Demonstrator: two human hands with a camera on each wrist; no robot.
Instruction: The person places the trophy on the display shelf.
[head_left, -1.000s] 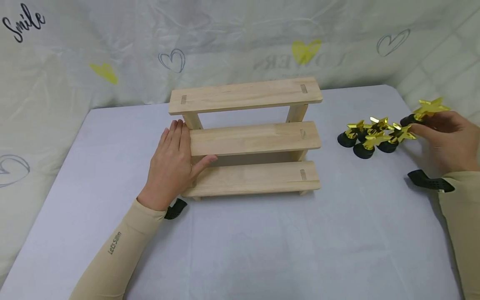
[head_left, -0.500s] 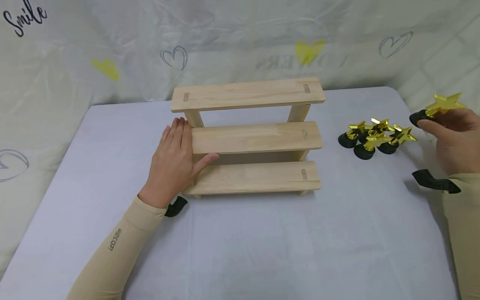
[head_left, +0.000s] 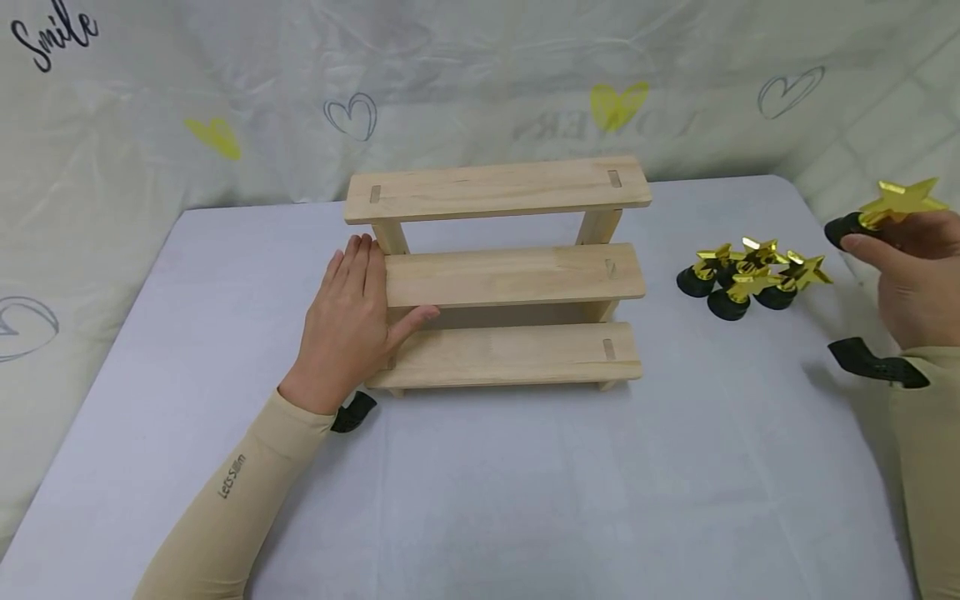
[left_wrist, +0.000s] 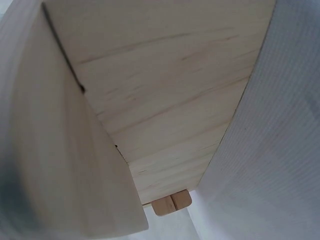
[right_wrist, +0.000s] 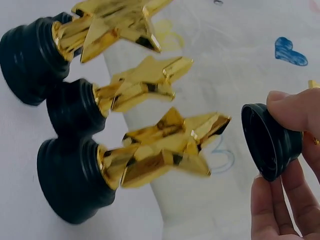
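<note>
A three-tier wooden shelf (head_left: 510,279) stands on the white-covered table. My left hand (head_left: 348,325) rests against its left side, fingers straight and thumb over the gap between the middle and bottom boards. In the left wrist view only the shelf's pale wood panel (left_wrist: 165,90) shows. At the far right my right hand (head_left: 918,279) pinches a star trophy (head_left: 903,200) by its black base, lifted off the table. The right wrist view shows that hollow base (right_wrist: 272,142) between thumb and fingers. Several more gold star trophies (head_left: 729,304) with black bases stand close together left of this hand.
The table (head_left: 525,492) is covered in white cloth. Behind it hangs a pale sheet (head_left: 465,75) printed with hearts and words. Black straps (head_left: 873,364) sit at both wrists.
My right hand has moved up and to the right with the star trophy, away from the group. The left hand stays at the shelf's side.
</note>
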